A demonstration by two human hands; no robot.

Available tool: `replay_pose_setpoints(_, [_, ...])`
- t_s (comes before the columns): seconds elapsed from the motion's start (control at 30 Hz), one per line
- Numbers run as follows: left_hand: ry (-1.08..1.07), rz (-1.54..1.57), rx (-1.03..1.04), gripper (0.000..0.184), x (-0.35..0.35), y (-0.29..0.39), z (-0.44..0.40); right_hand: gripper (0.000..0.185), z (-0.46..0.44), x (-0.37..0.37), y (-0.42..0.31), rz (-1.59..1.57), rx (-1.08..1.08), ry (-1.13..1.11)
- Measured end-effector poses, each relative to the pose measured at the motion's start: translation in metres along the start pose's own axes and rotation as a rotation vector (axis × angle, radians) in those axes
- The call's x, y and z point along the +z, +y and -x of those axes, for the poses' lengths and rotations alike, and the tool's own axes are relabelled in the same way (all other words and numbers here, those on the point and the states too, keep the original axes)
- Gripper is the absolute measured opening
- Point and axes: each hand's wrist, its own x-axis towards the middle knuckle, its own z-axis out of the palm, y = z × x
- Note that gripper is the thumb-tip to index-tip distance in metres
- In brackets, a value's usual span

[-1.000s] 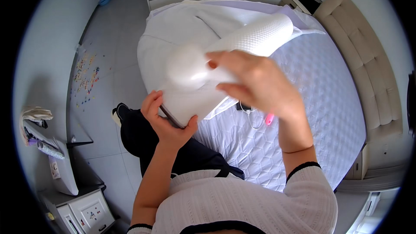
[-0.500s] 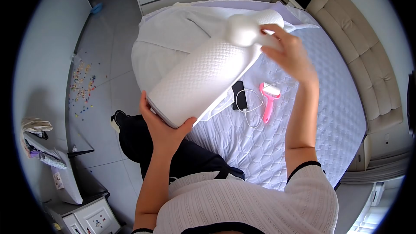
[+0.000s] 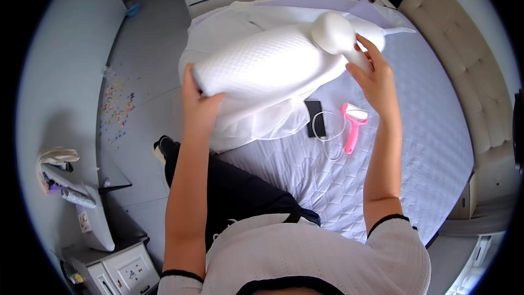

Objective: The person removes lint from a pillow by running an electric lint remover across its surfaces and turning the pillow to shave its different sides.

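- From my feed, the white textured pillow (image 3: 256, 65) now lies more crosswise than half a second ago; its near-left end has swung up and away from the person's lap.
- I see more of the loose white sheet (image 3: 262, 123) below the pillow's near edge than I did then.
- The white round-headed device (image 3: 333, 33) is sharp in my view — it was blurred in both earlier frames. A second ago it was over the left-hand part of the pillow; now it is near the far right end, much as in the frame between.
- The left hand (image 3: 201, 98) grips the pillow's left end, thumb on the near side and fingers around the outer edge, by the dark strip there.
- The right hand (image 3: 375, 76) is closed on the device's handle (image 3: 358, 61), with the round head pointing away from the fingers, up and to the left.
- That head overlaps the pillow's top surface; I cannot tell whether it presses on it or sits just above.
- The black phone (image 3: 315, 118) and the pink-handled roller (image 3: 352, 136) lie side by side on the quilted bed (image 3: 420, 93), apart from both hands — unmoved, as far as I can see.
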Motion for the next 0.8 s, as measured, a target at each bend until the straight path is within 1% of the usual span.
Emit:
replay_pose_setpoints(0.03, [-0.079,-0.052,0.01,0.071,-0.003,0.001,-0.009,0.057,0.009,0.008,0.002,-0.019,-0.001,-0.014])
replay_pose_setpoints(0.07, [-0.158,-0.101,0.019,0.07,-0.006,0.001,-0.012,0.059,0.017,0.013,0.009,-0.088,-0.013,0.024])
replay_pose_setpoints(0.1, [-0.143,-0.115,0.017,0.07,-0.009,0.002,-0.01,0.061,0.025,0.018,0.016,-0.157,-0.025,0.062])
replay_pose_setpoints(0.13, [-0.154,-0.112,0.02,0.07,-0.012,0.001,-0.007,0.062,0.032,0.02,0.025,-0.139,-0.036,0.087])
replay_pose_setpoints(0.17, [-0.164,-0.11,0.021,0.07,-0.018,0.0,-0.004,0.06,0.04,0.025,0.035,-0.192,-0.008,0.147])
replay_pose_setpoints(0.2, [-0.176,-0.195,0.004,0.083,-0.028,-0.007,0.001,0.059,0.05,0.024,0.039,-0.189,0.08,0.151])
replay_pose_setpoints(0.23, [-0.165,-0.208,-0.006,0.083,-0.035,-0.011,0.007,0.058,0.059,0.024,0.039,-0.18,0.171,0.154])
replay_pose_setpoints(0.3, [-0.179,-0.164,0.071,0.088,-0.04,-0.019,0.022,0.058,0.075,0.033,0.053,-0.227,0.196,0.165])
replay_pose_setpoints(0.37, [-0.179,-0.153,0.009,0.088,-0.036,-0.012,0.038,0.059,0.092,0.042,0.067,-0.4,0.108,0.284])
replay_pose_setpoints(0.43, [-0.193,-0.131,-0.042,0.088,-0.032,-0.018,0.053,0.061,0.102,0.045,0.073,-0.419,0.094,0.321])
replay_pose_setpoints(0.5, [-0.04,0.042,-0.266,0.085,-0.037,-0.036,0.07,0.061,0.105,0.043,0.072,-0.393,0.107,0.331])
replay_pose_setpoints(0.53, [-0.061,0.048,-0.273,0.085,-0.036,-0.03,0.08,0.062,0.106,0.042,0.072,-0.369,0.1,0.324])
replay_pose_setpoints(0.6, [0.024,0.474,-0.865,0.077,-0.037,-0.011,0.098,0.064,0.107,0.039,0.065,-0.325,0.089,0.294])
replay_pose_setpoints(0.63, [0.014,0.477,-0.874,0.077,-0.041,-0.011,0.105,0.064,0.106,0.037,0.063,-0.289,0.074,0.282])
replay_pose_setpoints(0.7, [-0.294,0.906,-0.74,0.075,-0.051,-0.014,0.114,0.065,0.107,0.035,0.062,-0.282,0.07,0.282])
replay_pose_setpoints(0.73, [-0.292,0.91,-0.745,0.075,-0.049,-0.012,0.114,0.065,0.108,0.034,0.062,-0.288,0.062,0.276])
replay_pose_setpoints(0.8, [-0.283,1.02,-0.685,0.078,-0.048,0.001,0.111,0.065,0.111,0.032,0.066,-0.274,0.069,0.264])
